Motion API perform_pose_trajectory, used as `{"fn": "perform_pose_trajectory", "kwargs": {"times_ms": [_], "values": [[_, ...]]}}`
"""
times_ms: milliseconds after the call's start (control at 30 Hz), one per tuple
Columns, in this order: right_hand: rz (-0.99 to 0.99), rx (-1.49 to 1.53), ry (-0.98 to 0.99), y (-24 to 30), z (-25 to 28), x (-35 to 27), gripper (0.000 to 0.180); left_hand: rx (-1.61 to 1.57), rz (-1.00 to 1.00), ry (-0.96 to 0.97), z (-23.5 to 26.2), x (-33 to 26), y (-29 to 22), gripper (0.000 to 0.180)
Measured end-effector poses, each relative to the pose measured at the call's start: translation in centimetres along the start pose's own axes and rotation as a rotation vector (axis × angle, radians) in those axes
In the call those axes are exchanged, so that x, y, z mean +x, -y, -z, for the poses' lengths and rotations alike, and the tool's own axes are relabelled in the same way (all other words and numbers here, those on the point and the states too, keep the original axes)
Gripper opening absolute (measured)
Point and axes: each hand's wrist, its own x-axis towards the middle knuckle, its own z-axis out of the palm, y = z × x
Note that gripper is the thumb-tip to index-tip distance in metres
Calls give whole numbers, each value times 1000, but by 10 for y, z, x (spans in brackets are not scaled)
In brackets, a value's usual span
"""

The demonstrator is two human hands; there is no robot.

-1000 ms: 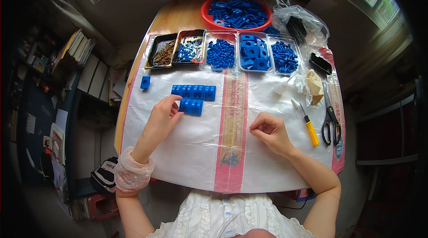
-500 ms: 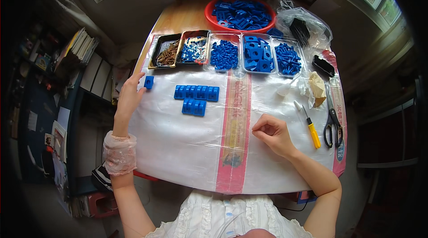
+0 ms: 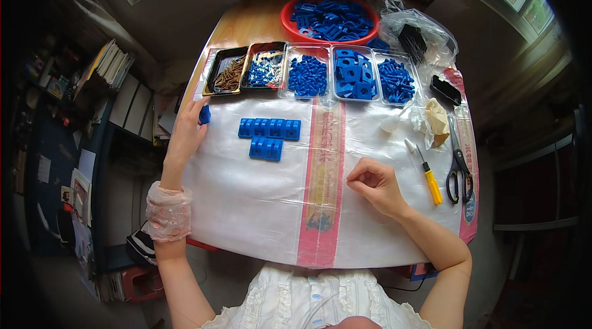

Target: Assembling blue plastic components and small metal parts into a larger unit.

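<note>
1. Head view, left side: the left hand [image 3: 185,135] is stretched out to the left edge of the white plastic sheet [image 3: 246,205] that covers the worktop. Its fingers [image 3: 196,109] lie nearly straight and close together, their tips touching a small blue block [image 3: 205,114]. Whether they pinch it or merely rest against it cannot be told from here.

2. Head view, centre: a row of joined blue blocks [image 3: 270,128] lies flat on the sheet, and a shorter pair of blue blocks [image 3: 266,148] sits just below it, touching or nearly so. Both are well apart from either hand.

3. Head view, right side: the right hand [image 3: 375,184] rests on the sheet near the red stripe [image 3: 324,175], fingers curled in and pressed together. Nothing visible shows between them, so I cannot tell if it holds some small part. A yellow-handled screwdriver [image 3: 427,176] and scissors [image 3: 457,162] lie just beyond it.

4. Head view, far edge: five trays sit side by side, one with brown screws [image 3: 227,73], then blue pieces, with a red basin [image 3: 330,17] behind.

5. Judgement: the step in hand looks like fetching the lone block. The next move would call for closing on it firmly and bringing it beside the laid-out rows.
</note>
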Motion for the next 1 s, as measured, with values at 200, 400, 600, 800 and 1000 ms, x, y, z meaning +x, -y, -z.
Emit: {"fn": "perform_pose_trajectory", "kwargs": {"times_ms": [200,400,600,800,1000], "values": [[-5,5,-5,0,0,0,10,-189,65,1,8,-13,-27,59],[-2,-21,-8,-1,0,0,10,-550,129,56,8,-36,-40,56],[4,-13,-4,-2,0,0,10,-811,194,196,3,-47,-41,57],[10,-19,1,-3,0,0,11,-814,260,311,0,-48,-46,54],[5,-17,4,-2,0,0,11,-701,234,316,-6,-52,-50,56]]}}
